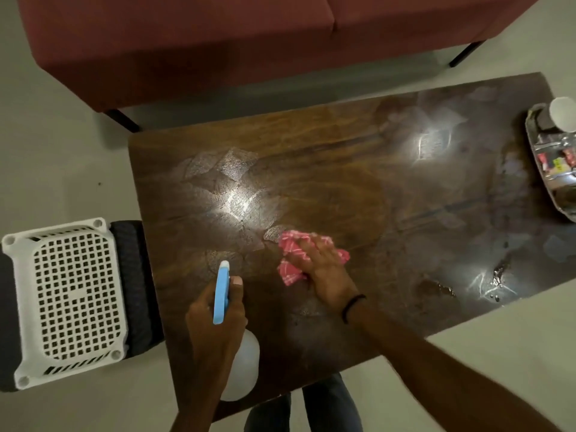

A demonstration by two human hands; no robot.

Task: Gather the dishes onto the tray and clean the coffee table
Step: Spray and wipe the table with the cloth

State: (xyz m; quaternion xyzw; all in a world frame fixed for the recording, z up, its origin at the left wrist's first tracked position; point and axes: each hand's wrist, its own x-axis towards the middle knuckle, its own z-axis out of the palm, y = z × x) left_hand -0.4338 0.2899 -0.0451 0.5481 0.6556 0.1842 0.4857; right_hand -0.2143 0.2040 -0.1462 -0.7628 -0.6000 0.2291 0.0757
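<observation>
Holding in my left hand [215, 322]: one spray bottle [222, 294], blue head, white body, fingers curled round it, over the worktop's [343, 169] near-left corner. Right hand [321, 266], apart from the left: fingers laid flat on a pink checked cloth [293, 246], pressing it to the wet-streaked worktop. Steel tray [554, 190] at the worktop's right end, bearing a white cup [562, 113] and dishes. White perforated basket [74, 300] on a dark stool [131, 275], left. Red sofa [218, 42] beyond.

The right edge cuts off the tray [542, 188] and the cup [562, 115]; the tray's contents are too blurred to tell. The right hand [324, 269] hides part of the cloth [291, 244], the left hand [215, 335] the neck of the spray bottle [221, 291]
</observation>
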